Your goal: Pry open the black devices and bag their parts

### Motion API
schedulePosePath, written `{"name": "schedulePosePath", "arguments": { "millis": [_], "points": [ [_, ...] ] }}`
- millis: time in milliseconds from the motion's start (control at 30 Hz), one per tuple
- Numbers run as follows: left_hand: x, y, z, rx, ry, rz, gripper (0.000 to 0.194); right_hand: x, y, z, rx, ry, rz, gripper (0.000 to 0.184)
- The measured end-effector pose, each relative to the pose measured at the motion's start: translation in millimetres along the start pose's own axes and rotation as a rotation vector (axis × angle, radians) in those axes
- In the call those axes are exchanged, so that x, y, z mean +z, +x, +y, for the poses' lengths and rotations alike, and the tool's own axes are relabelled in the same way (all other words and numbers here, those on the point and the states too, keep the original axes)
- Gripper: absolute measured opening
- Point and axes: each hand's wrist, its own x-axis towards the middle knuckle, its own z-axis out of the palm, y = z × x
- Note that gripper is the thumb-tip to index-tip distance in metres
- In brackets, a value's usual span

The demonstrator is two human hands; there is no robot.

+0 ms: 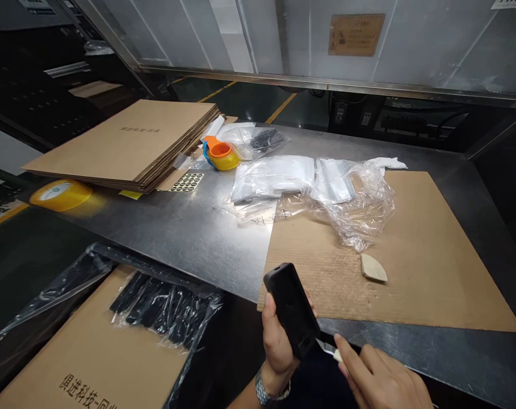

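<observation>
My left hand (277, 341) is wrapped round a black oblong device (292, 309), holding it upright at the table's near edge. My right hand (379, 378) pinches a small blade-like tool (327, 347) whose tip touches the lower end of the device. Both hands hover just in front of the brown cardboard sheet (415, 267) lying on the metal table (189, 227). A watch sits on my left wrist.
A pale wedge-shaped piece (373, 267) lies on the cardboard sheet. Clear plastic bags (321, 190) lie mid-table. A stack of flat cartons (130, 142), an orange and yellow tape dispenser (221, 154), a sticker sheet (187, 182) and a yellow tape roll (61, 195) sit to the left. A carton of bagged black parts (164, 309) is below.
</observation>
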Motion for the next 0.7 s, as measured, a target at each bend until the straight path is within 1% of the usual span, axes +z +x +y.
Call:
{"name": "schedulePosePath", "arguments": {
  "millis": [300,400,500,600,700],
  "points": [
    [0.6,1.3,3.0,-0.06,0.017,0.015,0.054,1.3,-0.2,0.8,0.008,-0.021,0.017,0.029],
    [2.3,2.1,6.4,-0.116,0.035,0.018,0.056,-1.4,1.2,3.4,0.007,0.055,0.009,0.028],
    [4.7,2.8,9.3,-0.165,0.049,0.005,0.057,-4.0,3.7,5.5,0.053,0.16,-0.003,0.026],
    [5.7,3.2,10.6,-0.207,0.074,0.012,0.057,-5.2,5.7,5.6,0.079,0.206,-0.041,0.025],
    [5.1,3.3,10.7,-0.232,0.091,0.019,0.058,-4.9,5.9,5.1,0.07,0.207,-0.102,0.027]
  ]
}}
